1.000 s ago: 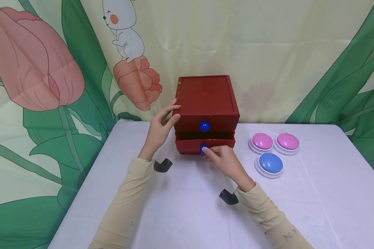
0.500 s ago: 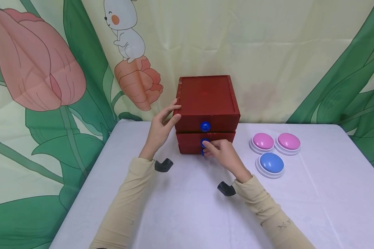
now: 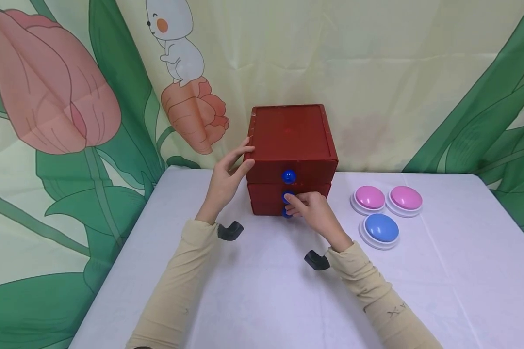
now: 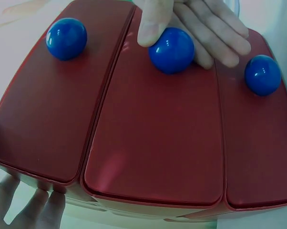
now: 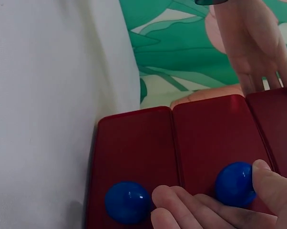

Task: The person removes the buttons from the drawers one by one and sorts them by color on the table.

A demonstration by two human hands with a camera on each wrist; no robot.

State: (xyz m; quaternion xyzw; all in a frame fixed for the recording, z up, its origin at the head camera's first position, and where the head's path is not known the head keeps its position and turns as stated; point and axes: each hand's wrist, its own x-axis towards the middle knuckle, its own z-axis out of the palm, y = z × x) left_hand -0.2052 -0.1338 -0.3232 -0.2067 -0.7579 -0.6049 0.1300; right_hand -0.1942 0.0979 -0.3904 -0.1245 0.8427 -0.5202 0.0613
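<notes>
A dark red box of three drawers (image 3: 288, 133) stands at the back of the table, each drawer fronted by a round blue knob. All three fronts look flush in the left wrist view. My right hand (image 3: 312, 211) pinches the middle drawer's knob (image 4: 172, 50), thumb on one side, the other fingers beneath, near the bottom drawer's knob (image 5: 128, 202). Above them the top drawer's knob (image 3: 289, 176) is untouched. Against the box's left side rests my left hand (image 3: 224, 182), fingers extended along the side and thumb at the front corner.
On the table (image 3: 262, 291), right of the box, sit two pink push buttons (image 3: 370, 198) and a blue push button (image 3: 382, 229) on white bases. A printed curtain (image 3: 375, 87) hangs directly behind. Black wrist attachments (image 3: 230, 231) stick out near both cuffs.
The middle drawer, pulled out a second ago with its inside showing, has slid in as my right hand moved its knob toward the box. My left hand has stayed on the box's side.
</notes>
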